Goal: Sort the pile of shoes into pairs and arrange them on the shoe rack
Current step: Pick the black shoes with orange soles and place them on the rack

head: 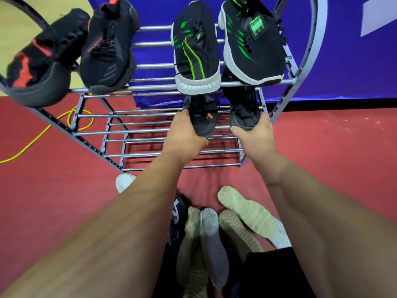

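Centre frame: my left hand (184,131) curls round a black shoe (204,121), my right hand (256,135) round a dark knit shoe (243,110). Shiny round rack rods (129,132) beneath.

We note a red floor (322,151), matt, with faint pale scuffs at right. Behind it hangs a blue backdrop (343,67) bearing a pale shape (378,18) at its upper right edge. A black strip (343,101) runs along its base where it meets the floor. Upper left: a pale yellow-tan area (10,33), material unclear. A yellow cable (36,137) lies looped on the floor at left. Lighting even, shadows soft.
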Demonstrator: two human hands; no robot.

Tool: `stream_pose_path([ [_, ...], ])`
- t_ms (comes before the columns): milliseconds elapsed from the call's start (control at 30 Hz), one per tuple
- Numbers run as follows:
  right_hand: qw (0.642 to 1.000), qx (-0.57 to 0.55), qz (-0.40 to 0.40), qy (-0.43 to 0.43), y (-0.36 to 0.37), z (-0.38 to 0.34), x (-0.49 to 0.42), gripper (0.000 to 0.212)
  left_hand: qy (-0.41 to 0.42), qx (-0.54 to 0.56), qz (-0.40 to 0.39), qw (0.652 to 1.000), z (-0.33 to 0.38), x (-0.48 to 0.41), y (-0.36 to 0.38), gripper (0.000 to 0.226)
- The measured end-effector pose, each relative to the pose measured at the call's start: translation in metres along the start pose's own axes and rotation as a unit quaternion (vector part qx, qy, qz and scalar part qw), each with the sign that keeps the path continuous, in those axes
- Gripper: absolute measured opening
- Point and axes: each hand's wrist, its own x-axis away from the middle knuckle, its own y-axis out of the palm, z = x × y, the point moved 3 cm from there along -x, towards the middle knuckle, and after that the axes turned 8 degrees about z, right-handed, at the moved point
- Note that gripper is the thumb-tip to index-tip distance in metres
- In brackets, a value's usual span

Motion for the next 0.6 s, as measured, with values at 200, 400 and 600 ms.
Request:
stream_pose_path([
  [200, 1.000, -0.002, 0.003, 0.007, -0.003, 0.005, -0.001, 0.086, 0.006, 0.002, 0.022, 1.000, 0.001, -0.007, 0.008, 0.073],
  [400, 1.000, -0.030, -0.001, 0.000, -0.006, 0.001, 0.001, 0.072, 0.007, -0.031, 0.030, 0.999, 0.003, -0.013, 0.022, 0.083],
  [600, 0.999, -0.036, 0.004, -0.016, -0.004, -0.003, 0.005, 0.051, 0.002, -0.050, 0.019, 0.999, -0.001, -0.014, 0.026, 0.085],
])
